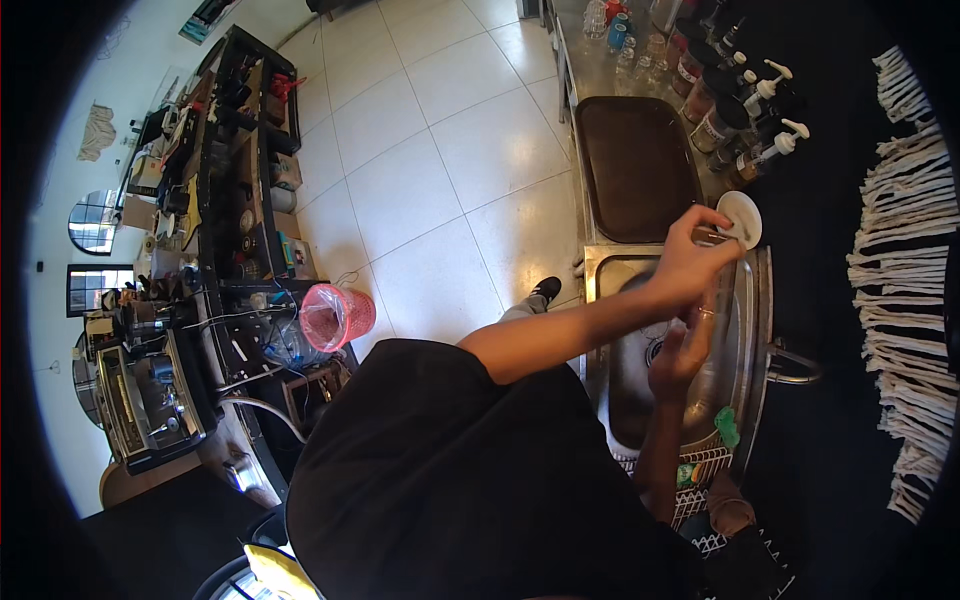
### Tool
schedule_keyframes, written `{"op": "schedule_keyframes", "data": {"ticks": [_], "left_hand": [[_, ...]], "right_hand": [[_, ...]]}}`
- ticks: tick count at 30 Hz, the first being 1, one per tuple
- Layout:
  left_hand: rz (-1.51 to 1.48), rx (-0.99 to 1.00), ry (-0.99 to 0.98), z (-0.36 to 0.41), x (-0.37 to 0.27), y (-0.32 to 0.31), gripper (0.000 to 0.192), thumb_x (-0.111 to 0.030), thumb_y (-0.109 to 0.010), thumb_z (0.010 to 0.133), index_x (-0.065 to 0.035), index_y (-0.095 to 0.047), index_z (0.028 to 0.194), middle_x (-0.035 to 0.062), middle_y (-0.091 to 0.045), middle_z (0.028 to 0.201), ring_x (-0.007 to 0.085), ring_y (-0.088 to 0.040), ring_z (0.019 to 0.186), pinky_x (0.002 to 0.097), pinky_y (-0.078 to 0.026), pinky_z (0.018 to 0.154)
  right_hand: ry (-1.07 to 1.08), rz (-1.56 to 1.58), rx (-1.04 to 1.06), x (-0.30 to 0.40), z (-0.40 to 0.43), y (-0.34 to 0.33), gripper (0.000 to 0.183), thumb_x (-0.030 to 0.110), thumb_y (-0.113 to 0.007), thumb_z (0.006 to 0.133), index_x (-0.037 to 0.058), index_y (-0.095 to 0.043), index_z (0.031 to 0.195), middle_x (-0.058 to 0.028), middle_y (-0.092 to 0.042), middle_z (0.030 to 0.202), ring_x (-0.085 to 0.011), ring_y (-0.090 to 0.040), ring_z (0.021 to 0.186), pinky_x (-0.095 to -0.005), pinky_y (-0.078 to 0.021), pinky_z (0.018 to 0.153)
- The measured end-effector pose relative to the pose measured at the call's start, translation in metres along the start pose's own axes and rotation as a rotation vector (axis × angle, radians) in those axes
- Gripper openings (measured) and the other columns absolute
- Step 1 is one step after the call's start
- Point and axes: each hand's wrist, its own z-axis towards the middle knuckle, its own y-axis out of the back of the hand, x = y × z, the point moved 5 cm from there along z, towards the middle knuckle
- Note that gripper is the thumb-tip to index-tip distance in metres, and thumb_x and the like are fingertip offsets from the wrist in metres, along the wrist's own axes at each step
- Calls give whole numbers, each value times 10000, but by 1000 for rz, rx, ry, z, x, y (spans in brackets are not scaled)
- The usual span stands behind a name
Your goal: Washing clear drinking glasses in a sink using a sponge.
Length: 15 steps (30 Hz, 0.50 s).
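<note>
My left hand (694, 247) reaches over the far left part of a steel sink (624, 405). Its thumb and fingers pinch what looks like a clear drinking glass (724, 281), whose outline is faint. Just below, my right hand (684, 349) is raised over the basin with its fingers bent upward near the glass. Whether it grips the glass is hidden. A small white saucer (742, 214) sits right behind my left fingertips, at the sink's back left corner. Part of the drain (654, 352) shows beside my right hand.
A brown tray (637, 169) lies left of the sink, near jars (720, 124), pump bottles (765, 154) and small glasses (626, 56). A faucet (795, 367) rises behind the basin. Right are a green scrubber (726, 427) and wire rack (690, 506). Behind me stands a pink bin (360, 311).
</note>
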Motion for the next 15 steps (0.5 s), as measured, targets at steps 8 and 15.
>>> {"op": "schedule_keyframes", "data": {"ticks": [8,15], "left_hand": [[-659,593,217,-10,7,-33,349,-204,-653,848,-76,-536,1151,91,-621,909,148,-612,801,302,-514,710],[-44,200,359,-29,39,-55,431,-230,-798,751,-50,-546,1050,69,-603,784,146,-598,705,280,-490,607]], "right_hand": [[-226,1508,-83,60,-3,-16,770,539,-396,979,-65,-298,1447,-231,-412,1444,-328,-392,1347,-398,-243,1148],[-146,970,-234,27,-26,22,651,446,-396,1011,-35,-323,1443,-198,-403,1454,-295,-441,1313,-385,-348,1088]]}}
